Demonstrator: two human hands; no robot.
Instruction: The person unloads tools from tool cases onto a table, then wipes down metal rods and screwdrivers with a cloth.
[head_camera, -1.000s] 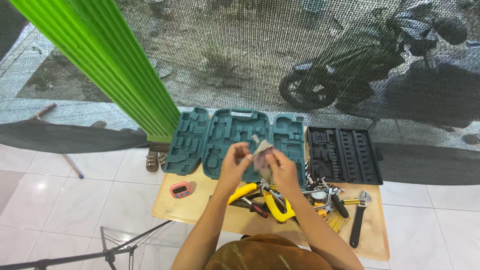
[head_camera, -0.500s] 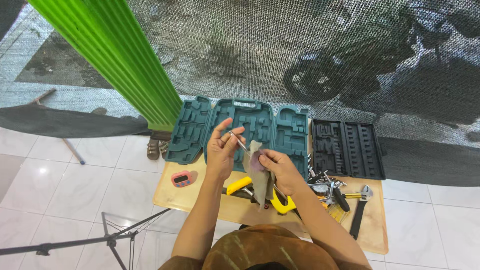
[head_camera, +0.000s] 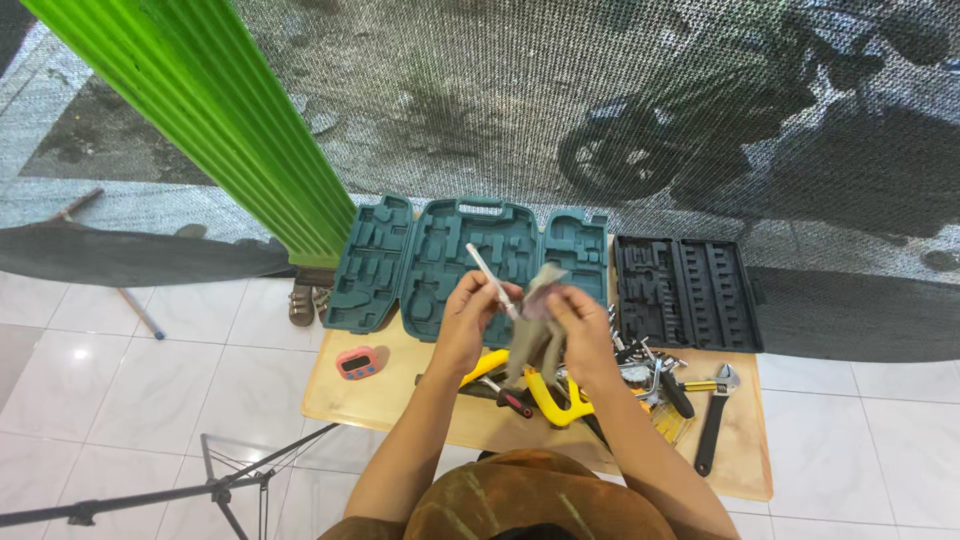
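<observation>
Behind your low wooden table (head_camera: 390, 400) hangs a dark mesh screen (head_camera: 560, 100) with a green corrugated post (head_camera: 200, 110) to one side, and on the tabletop lie an open teal tool case (head_camera: 440, 265), a black socket case (head_camera: 685, 292) and a heap of loose tools (head_camera: 600, 385). Above them your left hand (head_camera: 470, 315) pinches a slim metal rod (head_camera: 490, 281), tip raised, while your right hand (head_camera: 580, 320) is closed on a grey cloth (head_camera: 535, 320) at its lower end. Keep the pinch steady and draw the cloth along the shaft; cloth and fingers hide the rod's lower end, so its kind is hard to tell.
</observation>
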